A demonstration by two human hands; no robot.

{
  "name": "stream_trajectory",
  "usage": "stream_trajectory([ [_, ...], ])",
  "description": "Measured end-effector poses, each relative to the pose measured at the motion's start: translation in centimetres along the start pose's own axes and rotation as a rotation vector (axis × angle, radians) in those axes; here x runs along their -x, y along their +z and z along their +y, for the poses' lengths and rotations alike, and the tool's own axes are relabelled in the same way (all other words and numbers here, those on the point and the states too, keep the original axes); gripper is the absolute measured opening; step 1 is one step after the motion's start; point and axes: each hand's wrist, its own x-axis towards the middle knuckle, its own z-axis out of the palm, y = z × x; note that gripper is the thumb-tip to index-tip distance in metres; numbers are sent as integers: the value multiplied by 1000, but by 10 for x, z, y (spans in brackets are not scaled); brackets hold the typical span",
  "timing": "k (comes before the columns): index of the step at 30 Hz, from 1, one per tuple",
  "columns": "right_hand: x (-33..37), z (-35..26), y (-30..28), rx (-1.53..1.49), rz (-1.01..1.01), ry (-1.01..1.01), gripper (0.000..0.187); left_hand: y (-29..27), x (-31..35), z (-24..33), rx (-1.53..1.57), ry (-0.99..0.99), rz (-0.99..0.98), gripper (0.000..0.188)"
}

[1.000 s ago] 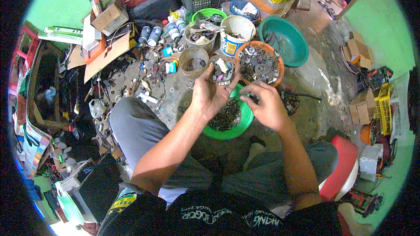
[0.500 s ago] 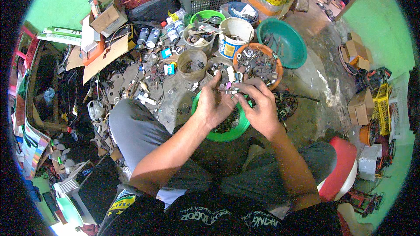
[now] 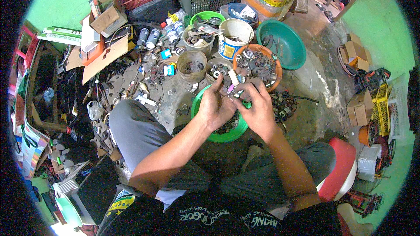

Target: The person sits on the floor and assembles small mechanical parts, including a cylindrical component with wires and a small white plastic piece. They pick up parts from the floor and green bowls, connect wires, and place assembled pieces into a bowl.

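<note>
In the head view, above the green basin (image 3: pixel 226 138), the left hand (image 3: pixel 216 110) is palm up, fingers partly curled, cradling a cluster of small parts (image 3: pixel 231 88), one pink. The right hand (image 3: pixel 259 108) is positioned at this cluster, thumb and forefinger nearly together; whether they grip a piece cannot be told. An orange tub (image 3: pixel 279 76) of loose parts (image 3: pixel 261 64) is located just beyond the right hand.

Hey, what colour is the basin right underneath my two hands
The basin is bright green; its rim shows best in the head view.
</note>
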Motion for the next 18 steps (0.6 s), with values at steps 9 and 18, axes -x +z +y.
stream_trajectory([
  [9, 1, 7, 5, 54, 21, -93, 26, 2, 1, -2, -21, -32, -40, 52],
  [18, -2, 4, 4, 17, 127, -95, 23, -18, -4, 4, 55, -52, -129, 50],
])
